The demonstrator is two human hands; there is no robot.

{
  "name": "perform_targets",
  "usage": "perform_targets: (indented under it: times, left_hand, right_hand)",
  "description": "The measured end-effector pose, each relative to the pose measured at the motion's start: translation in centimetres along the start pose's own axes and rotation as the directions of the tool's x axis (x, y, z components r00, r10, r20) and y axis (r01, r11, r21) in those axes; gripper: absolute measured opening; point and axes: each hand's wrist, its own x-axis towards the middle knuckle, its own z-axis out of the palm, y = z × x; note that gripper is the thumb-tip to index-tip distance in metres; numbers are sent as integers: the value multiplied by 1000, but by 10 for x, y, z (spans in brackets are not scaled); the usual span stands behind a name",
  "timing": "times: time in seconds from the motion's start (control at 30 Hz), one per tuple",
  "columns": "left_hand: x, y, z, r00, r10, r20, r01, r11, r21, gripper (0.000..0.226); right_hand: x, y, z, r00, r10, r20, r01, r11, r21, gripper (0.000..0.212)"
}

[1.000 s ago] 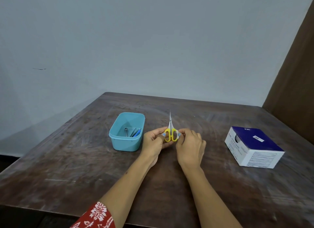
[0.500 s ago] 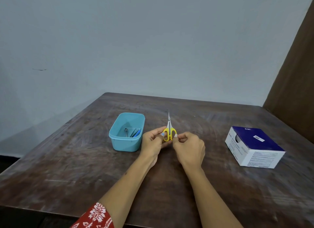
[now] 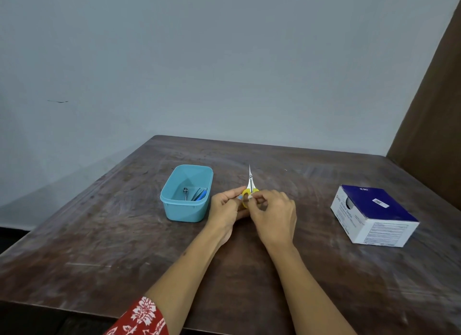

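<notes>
A small pair of scissors (image 3: pixel 250 181) with yellow handle loops and thin closed steel blades is held just above the wooden table (image 3: pixel 124 234), tips pointing away from me. My left hand (image 3: pixel 225 208) grips the left loop between thumb and fingers. My right hand (image 3: pixel 274 217) has its fingers curled and pinches the right loop, covering most of it. The two hands touch around the handles.
A light blue plastic tub (image 3: pixel 185 213) stands left of my hands with tweezers and a blue-handled tool inside. A blue and white cardboard box (image 3: pixel 374 214) sits at the right. A brown panel (image 3: pixel 434 125) rises at the far right.
My right hand has slid left and closed over the right loop, hiding much of the yellow. The scissors have shifted slightly left and away. The left hand has barely moved.
</notes>
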Motion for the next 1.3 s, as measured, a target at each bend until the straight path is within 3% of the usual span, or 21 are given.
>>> perform_targets:
  times: [0.13,0.23,0.33,0.73,0.93,1.13,1.3]
  left_hand:
    - [-3,0,1,999,-1,34,1,1000,12,24]
    - [-1,0,0,1000,3,6,-3,1000,12,26]
    - [0,1,-2,999,-10,-31,9,1000,-17,28]
    - [-3,3,1,1000,-16,25,16,1000,10,27]
    - [-3,4,1,999,-37,19,38,999,-31,37]
    - [-3,5,1,999,-28,-40,25,998,-61,34]
    - [-3,3,2,1000,-8,-10,7,998,-64,23]
  right_hand:
    - [1,2,0,1000,-22,-23,21,1000,-20,10]
    - [0,-1,-1,1000,6,-2,-6,1000,5,1]
    - [-1,-3,-1,999,29,25,-30,999,14,7]
    - [1,1,1,999,-13,-30,14,1000,23,2]
    - [0,-1,2,988,-146,43,147,989,-10,13]
    - [-3,-1,1,992,-93,85,99,992,-77,7]
    - [0,0,0,992,-94,-82,82,986,-143,5]
